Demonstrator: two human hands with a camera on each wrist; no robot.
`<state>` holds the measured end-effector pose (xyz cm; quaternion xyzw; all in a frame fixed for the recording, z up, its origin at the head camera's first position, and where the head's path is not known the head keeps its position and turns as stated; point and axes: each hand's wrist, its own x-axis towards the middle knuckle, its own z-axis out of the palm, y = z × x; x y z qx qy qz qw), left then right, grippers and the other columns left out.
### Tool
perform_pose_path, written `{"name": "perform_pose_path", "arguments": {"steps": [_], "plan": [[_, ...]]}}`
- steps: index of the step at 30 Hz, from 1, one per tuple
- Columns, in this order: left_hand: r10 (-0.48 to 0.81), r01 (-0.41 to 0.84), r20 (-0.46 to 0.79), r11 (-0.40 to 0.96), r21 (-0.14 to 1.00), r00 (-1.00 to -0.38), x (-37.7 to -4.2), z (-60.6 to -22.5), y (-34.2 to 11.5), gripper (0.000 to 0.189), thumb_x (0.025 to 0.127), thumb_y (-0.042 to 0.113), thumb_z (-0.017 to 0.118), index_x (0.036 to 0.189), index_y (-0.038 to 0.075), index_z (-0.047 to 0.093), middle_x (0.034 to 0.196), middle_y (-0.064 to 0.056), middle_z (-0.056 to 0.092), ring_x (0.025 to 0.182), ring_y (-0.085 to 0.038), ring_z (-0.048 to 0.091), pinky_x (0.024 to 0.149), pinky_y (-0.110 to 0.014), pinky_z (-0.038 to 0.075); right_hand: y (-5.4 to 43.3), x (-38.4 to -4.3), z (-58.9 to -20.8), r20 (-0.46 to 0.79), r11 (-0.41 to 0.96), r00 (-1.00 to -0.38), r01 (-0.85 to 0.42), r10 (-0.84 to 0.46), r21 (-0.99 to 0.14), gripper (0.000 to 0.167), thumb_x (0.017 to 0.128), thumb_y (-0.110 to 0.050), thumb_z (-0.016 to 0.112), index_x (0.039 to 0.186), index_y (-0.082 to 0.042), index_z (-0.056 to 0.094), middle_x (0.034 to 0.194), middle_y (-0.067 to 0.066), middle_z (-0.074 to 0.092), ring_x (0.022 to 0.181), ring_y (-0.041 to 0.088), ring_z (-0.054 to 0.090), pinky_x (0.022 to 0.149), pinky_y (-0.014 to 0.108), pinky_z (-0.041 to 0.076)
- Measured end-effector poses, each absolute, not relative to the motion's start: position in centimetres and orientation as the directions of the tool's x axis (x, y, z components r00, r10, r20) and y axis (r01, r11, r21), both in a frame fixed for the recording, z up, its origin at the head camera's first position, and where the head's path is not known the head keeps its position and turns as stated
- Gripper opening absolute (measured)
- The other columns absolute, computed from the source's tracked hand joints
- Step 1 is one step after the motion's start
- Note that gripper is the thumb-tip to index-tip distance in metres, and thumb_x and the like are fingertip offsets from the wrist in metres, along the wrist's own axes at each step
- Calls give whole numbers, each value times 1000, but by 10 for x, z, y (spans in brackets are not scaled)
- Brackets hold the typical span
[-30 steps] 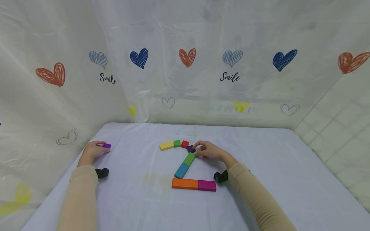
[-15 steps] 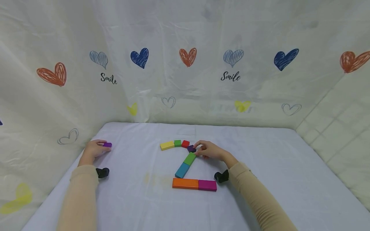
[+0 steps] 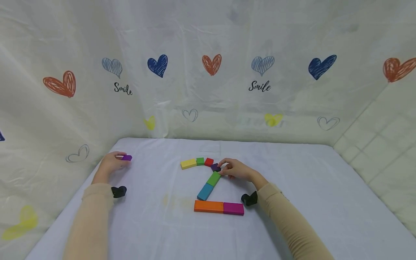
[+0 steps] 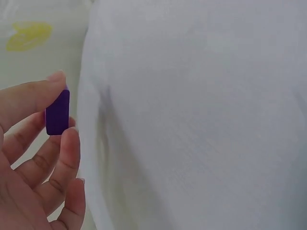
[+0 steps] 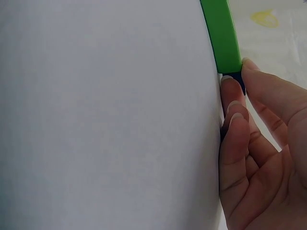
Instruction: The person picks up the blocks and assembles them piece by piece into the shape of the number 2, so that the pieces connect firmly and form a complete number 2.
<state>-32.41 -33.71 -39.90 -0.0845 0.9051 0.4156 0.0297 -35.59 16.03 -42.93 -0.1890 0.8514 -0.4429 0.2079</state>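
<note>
My left hand [image 3: 112,164] holds a small purple block [image 3: 126,157] between thumb and fingers, near the table's left edge. In the left wrist view this purple block [image 4: 58,113] shows its narrow side between thumb and fingertips. At the middle of the table my right hand [image 3: 238,169] pinches a dark purple block [image 3: 214,167], which sits between a red block [image 3: 209,162] and a long green block [image 3: 213,178]. In the right wrist view the fingers lie low on the cloth by the end of the green block [image 5: 223,38], partly hiding the dark block [image 5: 237,81].
Beyond the red block come a small green block [image 3: 200,161] and a yellow block [image 3: 188,164]. Towards me, a blue block [image 3: 205,191] continues the line, above an orange block [image 3: 208,206] and a magenta block [image 3: 233,208]. White cloth [image 3: 156,231] covers the table.
My left hand has moved a little to the right and away from me with the purple block. The right hand stays at the dark purple block, and the row keeps its shape.
</note>
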Motion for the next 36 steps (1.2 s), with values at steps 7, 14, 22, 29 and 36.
{"name": "perform_pose_path", "arguments": {"steps": [7, 14, 22, 29, 36], "plan": [[-124, -141, -78, 654, 743, -989, -331, -399, -329, 60, 95, 16, 72, 142, -10, 46, 136, -38, 52, 121, -49, 52, 99, -53, 46, 161, -355, -428, -187, 537, -841, -140, -508, -832, 28, 102, -16, 64, 129, -8, 60, 96, 6, 67, 81, 21, 56, 74, 29, 49], [-138, -124, -45, 644, 755, -989, -339, -403, -323, 61, 96, 22, 72, 144, -7, 47, 136, -36, 52, 122, -47, 52, 100, -54, 46, 161, -356, -429, -185, 539, -841, -142, -508, -830, 28, 102, -16, 64, 128, -8, 60, 97, 6, 67, 80, 21, 55, 74, 28, 49], [-169, -137, -35, 641, 755, -985, -343, -402, -304, 63, 98, 26, 70, 148, -3, 45, 143, -34, 47, 129, -48, 46, 107, -58, 41, 160, -356, -429, -194, 539, -841, -131, -504, -832, 28, 102, -16, 65, 128, -9, 60, 98, 6, 68, 80, 21, 56, 74, 28, 49], [-182, -126, -8, 645, 754, -983, -344, -400, -291, 62, 98, 26, 71, 147, -2, 46, 142, -32, 49, 128, -47, 48, 106, -56, 44, 160, -357, -429, -193, 541, -842, -133, -503, -831, 27, 102, -16, 65, 128, -9, 60, 97, 6, 67, 79, 21, 56, 74, 28, 49], [-167, -78, 42, 650, 756, -985, -343, -398, -276, 60, 96, 25, 73, 145, -2, 50, 139, -31, 53, 126, -45, 49, 103, -54, 46, 160, -357, -430, -188, 549, -842, -146, -506, -823, 27, 102, -15, 64, 129, -9, 60, 99, 6, 67, 77, 20, 55, 74, 28, 49]]}}
